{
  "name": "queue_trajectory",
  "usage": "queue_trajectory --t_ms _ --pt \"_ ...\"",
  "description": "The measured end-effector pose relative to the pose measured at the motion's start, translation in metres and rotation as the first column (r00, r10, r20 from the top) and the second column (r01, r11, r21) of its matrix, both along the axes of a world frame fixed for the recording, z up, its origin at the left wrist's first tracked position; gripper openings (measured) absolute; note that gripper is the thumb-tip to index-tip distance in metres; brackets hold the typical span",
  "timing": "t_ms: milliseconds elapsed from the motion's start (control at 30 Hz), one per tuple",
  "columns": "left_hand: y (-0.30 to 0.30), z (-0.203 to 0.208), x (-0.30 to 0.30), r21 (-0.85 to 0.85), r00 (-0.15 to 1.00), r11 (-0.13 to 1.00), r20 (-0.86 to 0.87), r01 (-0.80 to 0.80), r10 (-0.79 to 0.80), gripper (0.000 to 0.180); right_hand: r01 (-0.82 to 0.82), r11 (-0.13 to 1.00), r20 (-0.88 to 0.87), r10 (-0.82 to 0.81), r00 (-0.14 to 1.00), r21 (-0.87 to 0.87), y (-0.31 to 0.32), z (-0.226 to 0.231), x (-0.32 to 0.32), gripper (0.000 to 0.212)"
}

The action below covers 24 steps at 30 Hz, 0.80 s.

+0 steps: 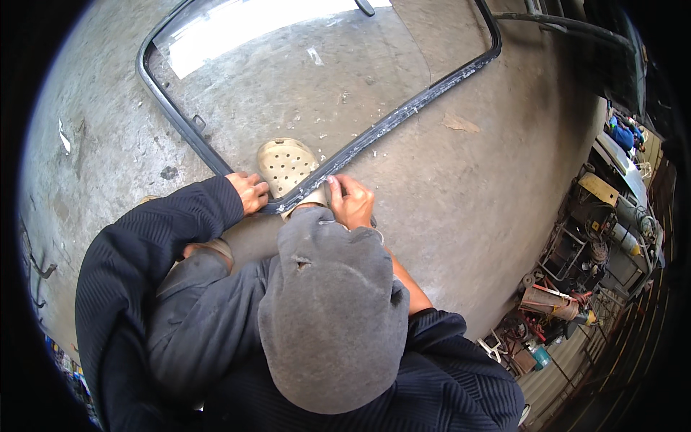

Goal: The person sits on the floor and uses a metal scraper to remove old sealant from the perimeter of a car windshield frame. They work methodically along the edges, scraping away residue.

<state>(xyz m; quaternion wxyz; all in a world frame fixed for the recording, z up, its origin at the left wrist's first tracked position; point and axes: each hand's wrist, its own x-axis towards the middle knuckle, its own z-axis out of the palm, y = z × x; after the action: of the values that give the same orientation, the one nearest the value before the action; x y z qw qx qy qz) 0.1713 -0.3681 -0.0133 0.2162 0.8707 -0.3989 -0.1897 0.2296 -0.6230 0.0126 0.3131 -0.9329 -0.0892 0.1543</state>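
A black window frame (374,137) with rounded corners lies tilted before me, its near corner by my feet. White residue streaks its right-hand rail. Inside it shows a clear glass pane (309,65) with a bright reflection. My left hand (250,193) is closed around the frame just left of the near corner. On the other side of that corner, my right hand (351,203) is closed, thumb and forefinger pinched together against the streaked rail. Whatever lies between those fingertips is too small to make out. My grey trouser knee (327,309) hides part of the right forearm.
A beige perforated clog (284,164) on my foot stands inside the frame's near corner. White scraps and a brown flake (461,123) lie on the concrete floor (461,216). Cluttered tools, hoses and equipment (554,302) line the right side. Dark metal tubing (568,21) stands at the upper right.
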Motion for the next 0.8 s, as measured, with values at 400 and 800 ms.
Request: queue_trajectory --t_ms 400,800 --pt "-0.046 0.024 0.025 0.042 0.977 0.981 -0.090 -0.188 0.191 0.039 0.691 0.714 -0.490 -0.565 0.664 0.114 -0.074 -0.012 0.066 0.021" --pt "-0.084 0.018 0.055 0.211 0.907 0.939 -0.270 -0.273 0.324 0.038 0.493 0.863 0.070 -0.501 0.863 0.107 -0.071 -0.018 0.142 0.034"
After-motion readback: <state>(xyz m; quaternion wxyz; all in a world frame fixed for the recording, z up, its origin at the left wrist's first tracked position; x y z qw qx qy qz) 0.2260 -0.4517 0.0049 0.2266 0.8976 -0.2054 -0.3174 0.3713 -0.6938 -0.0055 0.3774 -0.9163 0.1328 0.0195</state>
